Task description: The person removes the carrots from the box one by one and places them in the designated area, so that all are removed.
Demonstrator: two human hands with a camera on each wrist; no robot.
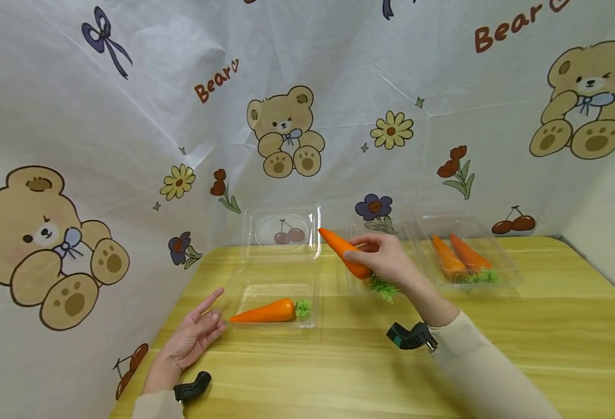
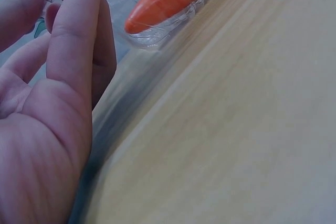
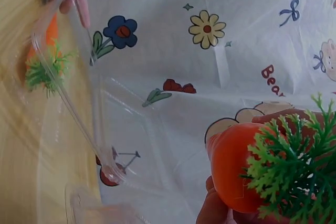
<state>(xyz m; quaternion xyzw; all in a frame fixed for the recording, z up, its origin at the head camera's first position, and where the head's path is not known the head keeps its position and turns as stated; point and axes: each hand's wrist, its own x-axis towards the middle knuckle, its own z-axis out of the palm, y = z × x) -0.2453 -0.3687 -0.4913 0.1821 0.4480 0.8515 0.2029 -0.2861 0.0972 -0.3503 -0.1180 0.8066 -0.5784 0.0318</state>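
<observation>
My right hand (image 1: pixel 383 256) pinches an orange toy carrot (image 1: pixel 345 254) between thumb and fingers, above the table. Its tip points up and left; the green frilly top (image 3: pixel 294 166) hangs below the hand. At the left, a clear plastic box (image 1: pixel 276 293) stands with its lid (image 1: pixel 281 235) raised behind it. Another carrot (image 1: pixel 265 311) lies along the front of this box, leafy end to the right. Beside the box's left edge is my left hand (image 1: pixel 194 337), fingers loosely extended and nothing held. Whether it touches the box I cannot tell.
Back right, a second clear box (image 1: pixel 506 273) holds two carrots (image 1: pixel 466 253) with green tops. Clear plastic (image 1: pixel 356 282) behind my right hand is partly hidden. The wooden table (image 1: pixel 338 361) meets a bear-print cloth (image 1: pixel 338 75) at the back and left.
</observation>
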